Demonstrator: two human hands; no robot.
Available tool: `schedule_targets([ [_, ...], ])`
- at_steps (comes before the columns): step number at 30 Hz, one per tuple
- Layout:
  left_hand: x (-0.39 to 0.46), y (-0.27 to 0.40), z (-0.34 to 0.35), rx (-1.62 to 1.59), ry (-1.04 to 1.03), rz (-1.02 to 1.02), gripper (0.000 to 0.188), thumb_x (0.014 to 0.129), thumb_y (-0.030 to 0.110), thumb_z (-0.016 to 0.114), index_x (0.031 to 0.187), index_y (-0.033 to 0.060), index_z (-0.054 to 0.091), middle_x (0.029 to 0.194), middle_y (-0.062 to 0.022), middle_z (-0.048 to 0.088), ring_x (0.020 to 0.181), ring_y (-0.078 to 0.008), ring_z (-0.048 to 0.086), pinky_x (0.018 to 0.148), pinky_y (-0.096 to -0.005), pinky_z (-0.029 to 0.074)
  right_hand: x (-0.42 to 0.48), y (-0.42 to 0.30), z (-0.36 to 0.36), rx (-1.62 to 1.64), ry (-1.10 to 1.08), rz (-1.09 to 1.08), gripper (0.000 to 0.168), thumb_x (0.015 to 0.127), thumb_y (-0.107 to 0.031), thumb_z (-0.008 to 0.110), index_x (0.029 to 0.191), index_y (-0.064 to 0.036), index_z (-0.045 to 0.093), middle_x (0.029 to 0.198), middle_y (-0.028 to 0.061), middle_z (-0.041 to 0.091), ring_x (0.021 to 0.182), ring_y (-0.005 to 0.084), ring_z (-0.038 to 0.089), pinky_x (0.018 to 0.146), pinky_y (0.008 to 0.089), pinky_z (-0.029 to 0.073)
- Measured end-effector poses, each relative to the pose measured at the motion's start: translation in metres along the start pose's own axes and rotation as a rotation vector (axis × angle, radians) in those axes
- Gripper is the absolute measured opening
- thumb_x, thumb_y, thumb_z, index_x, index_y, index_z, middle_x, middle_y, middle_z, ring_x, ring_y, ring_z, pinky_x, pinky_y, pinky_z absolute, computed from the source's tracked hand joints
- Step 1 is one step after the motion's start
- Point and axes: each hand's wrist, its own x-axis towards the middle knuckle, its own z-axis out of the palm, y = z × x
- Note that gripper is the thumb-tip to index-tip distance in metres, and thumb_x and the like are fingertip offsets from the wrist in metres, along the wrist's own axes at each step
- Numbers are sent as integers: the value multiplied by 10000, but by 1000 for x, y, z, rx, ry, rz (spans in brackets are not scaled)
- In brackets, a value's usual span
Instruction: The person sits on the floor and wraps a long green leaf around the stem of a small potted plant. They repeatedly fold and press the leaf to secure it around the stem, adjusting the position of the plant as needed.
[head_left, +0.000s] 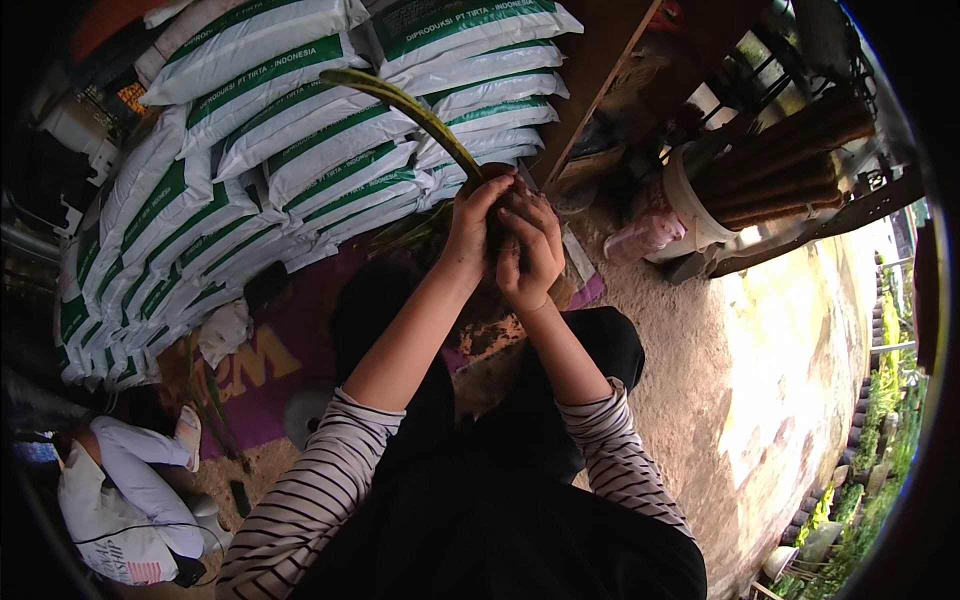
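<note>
Both hands close around the base of a single long, curved green leaf with yellow edges (427, 118), which looks like a snake plant. My left hand (471, 225) wraps the left side of a small dark brown clump or pot (495, 171) at the leaf's foot. Against its other side presses my right hand (534, 244), fingers bent and smudged with soil. The palms hide most of the clump, so its material is unclear. Upward and to the left the leaf arcs, in front of stacked sacks. Below my wrists lies an orange-brown surface strewn with dark soil (491, 337).
White-and-green sacks (330, 169) form a tall stack ahead and left. A white bucket (694, 199) at right holds brown fibrous poles (780, 184). Loose leaves (214, 397) lie on a purple printed sheet (274, 409). Another person (139, 480) sits at lower left. Potted plants (889, 405) line the right.
</note>
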Motion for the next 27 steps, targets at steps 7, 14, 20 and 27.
schedule_targets([
  [7,-1,6,5,52,-51,40,366,870,286,491,1109,11,523,1014,-102,584,946,-202,558,866,-321,435,-3,-2,4,108,65,259,223,761,-12,499,942,19,627,1077,186,588,1082,335,542,976,423,372],
  [14,3,13,3,252,-322,244,664,840,257,534,1389,-1,265,1434,-117,292,1337,-212,252,1092,-334,158,11,-1,5,1407,480,1099,383,932,-243,430,1278,-80,414,1294,112,445,1205,255,424,1026,399,329],
  [20,-2,-3,-26,0,-139,88,502,873,176,557,1319,97,340,1277,-97,466,1149,-190,465,982,-341,366,-6,3,22,1000,218,1108,503,964,-406,318,1376,-119,289,1412,133,271,1299,252,284,1057,388,262],
  [27,5,-7,-44,227,66,220,493,817,82,637,1235,76,374,1079,-45,505,995,-142,513,872,-297,432,-44,56,34,747,44,1265,502,977,-376,287,1336,-31,345,1338,156,380,1235,216,348,1011,319,297],
])
